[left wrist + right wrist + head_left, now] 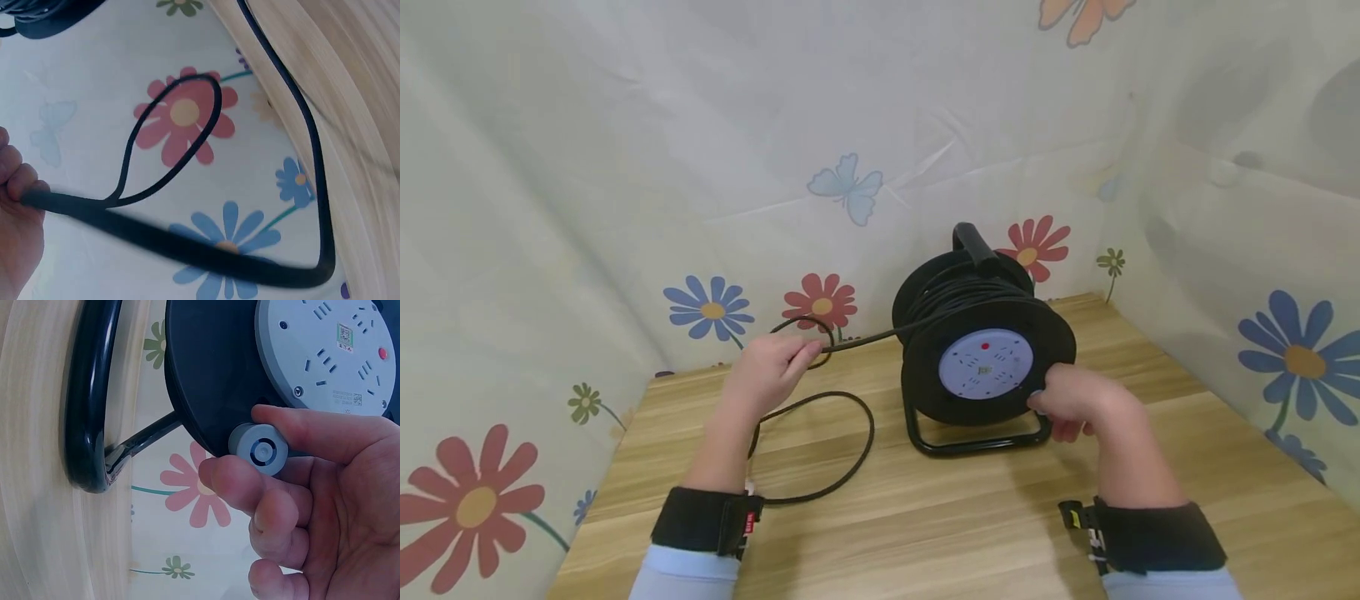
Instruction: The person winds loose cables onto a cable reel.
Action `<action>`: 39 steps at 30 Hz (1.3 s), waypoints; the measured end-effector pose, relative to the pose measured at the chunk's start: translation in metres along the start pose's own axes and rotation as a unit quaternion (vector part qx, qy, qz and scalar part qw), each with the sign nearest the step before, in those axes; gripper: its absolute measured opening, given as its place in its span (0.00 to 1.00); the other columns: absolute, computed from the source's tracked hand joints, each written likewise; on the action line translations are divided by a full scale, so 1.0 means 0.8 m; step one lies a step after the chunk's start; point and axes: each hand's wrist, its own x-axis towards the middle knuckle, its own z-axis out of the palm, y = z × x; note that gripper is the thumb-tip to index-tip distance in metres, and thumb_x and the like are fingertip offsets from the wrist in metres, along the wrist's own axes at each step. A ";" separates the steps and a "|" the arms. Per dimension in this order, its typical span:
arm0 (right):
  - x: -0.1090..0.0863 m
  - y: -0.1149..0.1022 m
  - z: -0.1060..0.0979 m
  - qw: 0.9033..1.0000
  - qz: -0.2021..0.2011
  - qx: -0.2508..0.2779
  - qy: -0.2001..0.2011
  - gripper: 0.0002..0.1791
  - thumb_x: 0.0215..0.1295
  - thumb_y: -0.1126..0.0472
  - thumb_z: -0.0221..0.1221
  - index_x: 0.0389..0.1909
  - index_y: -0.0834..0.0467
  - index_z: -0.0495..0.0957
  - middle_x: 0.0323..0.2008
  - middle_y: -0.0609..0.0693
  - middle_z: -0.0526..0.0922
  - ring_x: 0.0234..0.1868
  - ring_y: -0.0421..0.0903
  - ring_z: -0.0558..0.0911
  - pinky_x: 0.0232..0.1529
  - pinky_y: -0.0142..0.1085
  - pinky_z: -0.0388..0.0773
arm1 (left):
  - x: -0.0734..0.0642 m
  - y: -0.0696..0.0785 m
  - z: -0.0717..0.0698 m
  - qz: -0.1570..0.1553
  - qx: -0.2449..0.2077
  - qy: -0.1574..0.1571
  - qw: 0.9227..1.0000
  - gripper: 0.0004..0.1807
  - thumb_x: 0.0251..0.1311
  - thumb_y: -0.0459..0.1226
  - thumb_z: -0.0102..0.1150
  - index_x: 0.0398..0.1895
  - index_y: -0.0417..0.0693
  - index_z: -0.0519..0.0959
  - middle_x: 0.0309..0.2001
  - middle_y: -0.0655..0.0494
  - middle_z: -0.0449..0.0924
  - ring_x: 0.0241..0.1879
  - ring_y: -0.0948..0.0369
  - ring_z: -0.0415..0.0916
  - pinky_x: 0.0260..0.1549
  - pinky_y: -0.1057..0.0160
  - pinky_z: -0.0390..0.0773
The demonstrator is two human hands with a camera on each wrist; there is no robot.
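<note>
A black cable reel (917, 375) stands on the wooden table, with dark cable (958, 292) wound on its drum and a pale blue socket panel (985, 364) on its front. My right hand (1078, 398) pinches the reel's small grey crank knob (262, 449) between thumb and index finger, near the disc's lower right edge. To the left, my left hand (767, 371) grips the black cable (868, 337), which runs taut from the reel to the fist. More cable loops (215, 119) hang from the left hand and trail onto the table.
The reel's tubular black stand (977, 447) rests on the wooden tabletop (880, 542). A black carry handle (976, 247) rises above the drum. A loose cable curve (857, 454) lies left of the reel. Flower-printed sheeting (760, 167) encloses the table's back and sides.
</note>
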 end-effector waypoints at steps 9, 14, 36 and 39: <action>-0.003 0.002 -0.003 1.000 -0.003 -0.008 0.010 0.16 0.68 0.55 0.54 0.26 0.63 0.76 0.20 0.53 0.81 0.22 0.48 0.79 0.29 0.46 0.78 | -0.012 -0.006 -0.024 -0.028 0.008 -0.028 0.999 0.23 0.69 0.49 0.52 0.15 0.56 0.63 0.14 0.61 0.58 0.16 0.62 0.58 0.18 0.61 0.62; -0.003 0.001 -0.003 1.000 -0.002 -0.008 0.009 0.17 0.68 0.55 0.54 0.26 0.63 0.76 0.20 0.53 0.81 0.22 0.48 0.79 0.26 0.43 0.77 | -0.020 -0.013 -0.027 -0.041 0.015 -0.034 0.998 0.22 0.68 0.49 0.53 0.15 0.56 0.66 0.14 0.61 0.60 0.16 0.62 0.59 0.18 0.61 0.63; -0.002 0.001 -0.001 1.000 -0.006 -0.013 0.010 0.18 0.68 0.55 0.53 0.24 0.63 0.77 0.18 0.52 0.81 0.21 0.47 0.79 0.26 0.43 0.77 | -0.064 -0.065 -0.039 -0.072 0.138 -0.023 0.988 0.29 0.67 0.58 0.49 0.10 0.56 0.61 0.07 0.64 0.55 0.10 0.63 0.56 0.33 0.52 0.64; -0.002 0.001 0.001 1.000 -0.005 -0.007 0.006 0.18 0.68 0.55 0.53 0.24 0.63 0.77 0.18 0.52 0.81 0.21 0.47 0.79 0.27 0.44 0.78 | -0.074 -0.077 -0.046 -0.107 0.146 -0.036 0.983 0.31 0.66 0.59 0.48 0.09 0.55 0.61 0.08 0.63 0.56 0.12 0.62 0.58 0.35 0.50 0.66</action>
